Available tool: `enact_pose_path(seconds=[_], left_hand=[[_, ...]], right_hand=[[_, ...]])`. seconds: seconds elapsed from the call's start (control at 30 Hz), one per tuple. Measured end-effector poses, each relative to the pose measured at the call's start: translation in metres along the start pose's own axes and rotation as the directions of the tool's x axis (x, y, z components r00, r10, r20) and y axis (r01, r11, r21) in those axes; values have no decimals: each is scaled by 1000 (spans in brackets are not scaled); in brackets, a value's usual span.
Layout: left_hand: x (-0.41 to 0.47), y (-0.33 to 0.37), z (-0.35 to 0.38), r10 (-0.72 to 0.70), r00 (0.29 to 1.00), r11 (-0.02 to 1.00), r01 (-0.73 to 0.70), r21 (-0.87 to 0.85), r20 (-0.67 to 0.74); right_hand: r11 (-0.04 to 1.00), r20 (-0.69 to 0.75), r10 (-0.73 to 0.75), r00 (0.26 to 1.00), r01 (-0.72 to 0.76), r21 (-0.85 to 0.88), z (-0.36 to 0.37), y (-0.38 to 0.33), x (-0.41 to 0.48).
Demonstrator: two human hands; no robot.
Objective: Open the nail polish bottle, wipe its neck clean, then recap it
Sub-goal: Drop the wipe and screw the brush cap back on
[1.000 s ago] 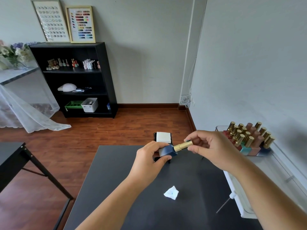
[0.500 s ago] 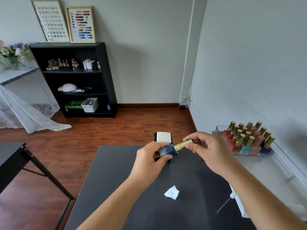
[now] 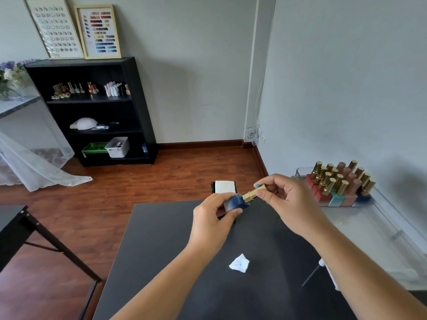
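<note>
My left hand (image 3: 213,219) grips a dark blue nail polish bottle (image 3: 238,202) above the far end of the black table (image 3: 161,262), tilted with its neck pointing right. The gold cap (image 3: 250,195) sits against the bottle's neck, and the thumb and fingers of my right hand (image 3: 284,199) are pinched around it. A crumpled white wipe (image 3: 239,263) with a faint blue stain lies on the table, nearer to me than both hands. Whether the cap is screwed tight cannot be told.
A black holder with a stack of white pads (image 3: 224,187) stands at the table's far edge behind the bottle. A clear rack of gold-capped polish bottles (image 3: 339,185) sits on a glass shelf at right. A black shelf unit (image 3: 92,112) stands against the far wall.
My right hand has shifted its fingers on the gold cap, turning slightly. The bottle and my left hand have stayed nearly in place; the wipe has not moved.
</note>
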State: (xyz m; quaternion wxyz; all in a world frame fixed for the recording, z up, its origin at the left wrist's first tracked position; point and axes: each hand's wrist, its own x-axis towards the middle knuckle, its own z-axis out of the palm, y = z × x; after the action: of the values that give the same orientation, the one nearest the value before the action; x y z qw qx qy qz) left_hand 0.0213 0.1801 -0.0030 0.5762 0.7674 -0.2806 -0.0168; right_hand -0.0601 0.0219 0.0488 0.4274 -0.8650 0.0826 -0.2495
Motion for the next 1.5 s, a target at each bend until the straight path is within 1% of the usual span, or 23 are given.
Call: enact_pose_path(seconds=[0.13, 0.23, 0.3, 0.37, 0.5, 0.57, 0.77, 0.93, 1.07, 1.17, 1.27, 1.4, 1.5], left_hand=[[8, 10, 22, -19, 985, 999, 25, -32, 171], [11, 18, 49, -13, 966, 1000, 15, -8, 257], [13, 22, 71, 2, 952, 999, -14, 38, 307], [15, 28, 98, 25, 924, 993, -68, 100, 381], [14, 30, 147, 1, 827, 942, -190, 278, 563], [12, 28, 163, -13, 786, 915, -240, 324, 618], [12, 17, 176, 27, 762, 826, -381, 415, 647], [10, 13, 176, 31, 767, 800, -403, 444, 641], [11, 10, 178, 35, 766, 804, -403, 438, 641], [10, 9, 179, 28, 769, 809, -393, 437, 639], [10, 11, 179, 14, 767, 823, -373, 429, 641], [12, 12, 177, 24, 765, 839, -366, 403, 644], [8, 13, 168, 48, 774, 869, -344, 355, 631]], right_hand=[[993, -71, 47, 996, -39, 109, -30, 2, -5], [992, -148, 72, 986, -55, 118, -66, 8, -13], [994, -201, 92, 975, -77, 79, -91, 15, -21], [992, -252, 124, 960, -128, 3, -115, 26, -30], [974, -290, 173, 941, -206, -89, -146, 49, -48], [965, -305, 184, 934, -231, -124, -155, 60, -55], [946, -296, 233, 926, -286, -151, -163, 95, -64], [926, -246, 269, 931, -320, -201, -162, 120, -57], [907, -191, 288, 938, -331, -259, -157, 137, -54], [900, -158, 309, 938, -343, -271, -153, 143, -55], [887, -151, 330, 932, -361, -289, -152, 144, -56], [871, -201, 321, 926, -372, -322, -156, 133, -58], [881, -262, 288, 921, -362, -305, -153, 119, -62]])
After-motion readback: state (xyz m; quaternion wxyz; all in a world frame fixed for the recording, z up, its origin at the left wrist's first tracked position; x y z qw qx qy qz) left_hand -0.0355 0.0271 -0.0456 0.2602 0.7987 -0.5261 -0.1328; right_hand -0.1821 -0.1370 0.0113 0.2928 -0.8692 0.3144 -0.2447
